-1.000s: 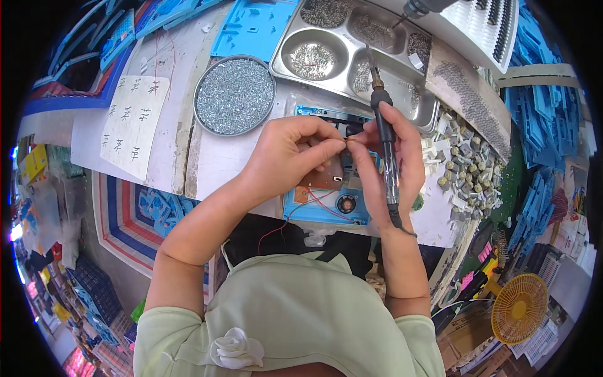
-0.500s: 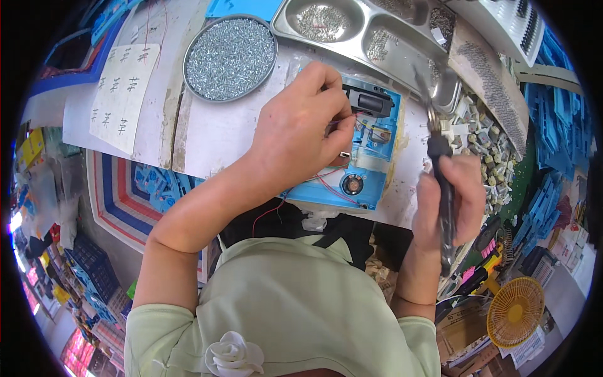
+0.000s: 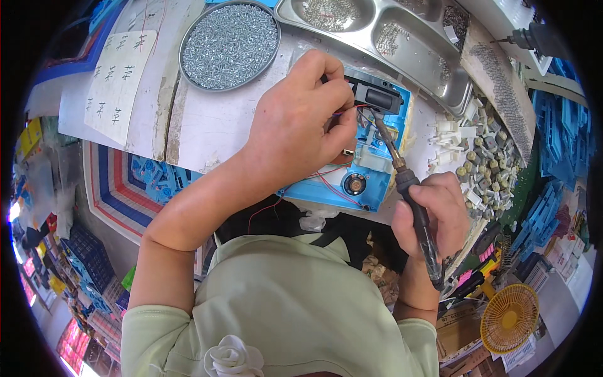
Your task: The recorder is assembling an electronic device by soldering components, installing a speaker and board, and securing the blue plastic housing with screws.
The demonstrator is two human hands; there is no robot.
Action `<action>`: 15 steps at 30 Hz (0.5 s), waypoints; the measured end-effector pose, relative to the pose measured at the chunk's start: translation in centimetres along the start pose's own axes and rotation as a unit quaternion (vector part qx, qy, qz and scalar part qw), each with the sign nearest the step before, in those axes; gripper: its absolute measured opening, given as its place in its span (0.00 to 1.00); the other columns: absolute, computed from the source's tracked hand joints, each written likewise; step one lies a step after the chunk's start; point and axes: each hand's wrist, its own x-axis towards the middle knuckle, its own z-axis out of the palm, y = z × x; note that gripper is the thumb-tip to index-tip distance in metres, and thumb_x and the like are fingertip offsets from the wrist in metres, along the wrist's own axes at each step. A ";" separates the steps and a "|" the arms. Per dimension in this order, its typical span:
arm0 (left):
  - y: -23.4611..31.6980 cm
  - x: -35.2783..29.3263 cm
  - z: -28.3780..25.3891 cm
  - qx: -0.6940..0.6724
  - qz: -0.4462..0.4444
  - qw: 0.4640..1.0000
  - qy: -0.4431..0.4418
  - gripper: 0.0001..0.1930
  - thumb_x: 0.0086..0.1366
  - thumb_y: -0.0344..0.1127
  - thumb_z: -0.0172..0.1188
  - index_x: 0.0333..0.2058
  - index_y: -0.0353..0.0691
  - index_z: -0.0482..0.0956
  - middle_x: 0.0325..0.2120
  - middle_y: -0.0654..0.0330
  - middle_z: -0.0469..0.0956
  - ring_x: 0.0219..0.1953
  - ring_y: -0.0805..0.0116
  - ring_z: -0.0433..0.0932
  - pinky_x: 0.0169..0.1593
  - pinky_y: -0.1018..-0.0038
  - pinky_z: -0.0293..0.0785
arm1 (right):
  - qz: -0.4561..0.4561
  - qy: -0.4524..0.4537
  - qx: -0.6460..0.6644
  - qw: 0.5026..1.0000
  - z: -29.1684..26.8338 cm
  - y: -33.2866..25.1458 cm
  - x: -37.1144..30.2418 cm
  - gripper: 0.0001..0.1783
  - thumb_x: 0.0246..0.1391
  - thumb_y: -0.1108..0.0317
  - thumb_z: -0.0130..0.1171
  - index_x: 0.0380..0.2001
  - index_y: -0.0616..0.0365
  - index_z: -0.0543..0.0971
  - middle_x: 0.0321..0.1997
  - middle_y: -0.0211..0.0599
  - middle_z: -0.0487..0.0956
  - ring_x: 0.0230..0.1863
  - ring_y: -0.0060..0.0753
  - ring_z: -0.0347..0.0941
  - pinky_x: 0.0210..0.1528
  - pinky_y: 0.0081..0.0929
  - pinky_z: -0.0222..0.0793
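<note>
Soldering appears underway, not finished. The left hand (image 3: 295, 129) pinches a black component (image 3: 375, 97) and red wires (image 3: 326, 182) onto the blue plastic housing (image 3: 370, 182) on the surface. The right hand (image 3: 433, 213) grips a soldering iron (image 3: 402, 182), tip at the joint just beside the left fingers. Wires trail loose toward the body.

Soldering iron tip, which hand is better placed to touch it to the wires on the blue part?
Right. The right hand grips the soldering iron, its tip near the red wires. The left hand pins the blue part.
</note>
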 end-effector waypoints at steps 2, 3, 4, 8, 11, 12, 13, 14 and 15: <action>0.0 0.0 0.0 0.000 -0.002 1.000 0.000 0.06 0.53 0.25 0.69 0.29 0.36 0.80 0.37 0.55 0.73 0.36 0.59 0.77 0.39 0.69 0.76 | -0.009 0.007 -0.001 1.000 0.3 0.2 0.1 0.19 0.45 0.75 0.72 0.42 0.55 0.79 0.21 0.35 0.76 0.23 0.40 0.70 0.27 0.30 0.67; 0.0 0.0 0.1 0.000 -0.003 1.000 0.001 0.06 0.53 0.25 0.68 0.29 0.36 0.80 0.37 0.55 0.73 0.36 0.59 0.77 0.39 0.69 0.76 | -0.013 0.011 -0.002 1.000 0.4 0.3 0.1 0.19 0.44 0.75 0.72 0.42 0.55 0.79 0.21 0.35 0.76 0.23 0.40 0.70 0.27 0.30 0.68; 0.0 0.0 0.1 0.001 -0.003 1.000 0.001 0.06 0.53 0.25 0.68 0.29 0.36 0.80 0.37 0.55 0.73 0.36 0.59 0.77 0.39 0.69 0.76 | -0.016 0.012 -0.004 1.000 0.5 0.3 0.2 0.19 0.44 0.75 0.72 0.42 0.55 0.79 0.21 0.35 0.76 0.23 0.40 0.70 0.27 0.31 0.68; 0.1 0.0 0.1 0.000 -0.004 1.000 0.003 0.06 0.53 0.25 0.68 0.29 0.36 0.79 0.37 0.54 0.73 0.35 0.59 0.77 0.38 0.69 0.76 | -0.021 0.012 -0.006 1.000 0.7 0.4 0.3 0.19 0.45 0.75 0.72 0.42 0.55 0.79 0.21 0.35 0.76 0.23 0.40 0.70 0.27 0.31 0.68; 0.1 0.0 0.1 0.000 -0.002 1.000 0.002 0.06 0.53 0.25 0.68 0.29 0.36 0.79 0.37 0.54 0.73 0.35 0.59 0.77 0.38 0.69 0.76 | -0.024 0.012 -0.016 1.000 0.7 0.4 0.2 0.19 0.43 0.76 0.72 0.41 0.55 0.80 0.21 0.34 0.76 0.24 0.39 0.70 0.27 0.31 0.68; 0.0 0.0 0.1 0.001 -0.002 1.000 0.001 0.06 0.53 0.25 0.68 0.29 0.35 0.79 0.37 0.54 0.73 0.35 0.59 0.77 0.38 0.69 0.76 | -0.026 0.012 -0.021 0.999 0.8 0.4 0.2 0.19 0.43 0.76 0.72 0.41 0.54 0.80 0.21 0.33 0.76 0.24 0.39 0.70 0.27 0.30 0.68; 0.0 0.0 0.1 0.002 -0.001 1.000 0.001 0.06 0.53 0.25 0.68 0.29 0.35 0.79 0.37 0.54 0.73 0.35 0.59 0.77 0.38 0.69 0.76 | -0.035 0.007 -0.032 0.999 0.8 0.4 0.3 0.19 0.42 0.76 0.72 0.41 0.54 0.81 0.21 0.32 0.76 0.24 0.39 0.70 0.27 0.30 0.68; 0.0 0.0 0.1 0.003 0.000 1.000 0.001 0.06 0.53 0.25 0.68 0.29 0.35 0.79 0.37 0.54 0.73 0.35 0.59 0.77 0.38 0.69 0.76 | -0.043 0.002 -0.044 0.998 0.8 0.4 0.4 0.20 0.41 0.77 0.73 0.40 0.53 0.81 0.21 0.32 0.75 0.25 0.39 0.70 0.27 0.30 0.68; 0.1 0.0 0.1 0.003 0.002 1.000 0.001 0.06 0.52 0.25 0.68 0.29 0.35 0.79 0.37 0.54 0.73 0.35 0.59 0.77 0.38 0.69 0.76 | -0.052 -0.003 -0.056 0.997 0.7 0.4 0.5 0.20 0.40 0.77 0.73 0.40 0.53 0.81 0.21 0.31 0.75 0.25 0.38 0.70 0.27 0.30 0.68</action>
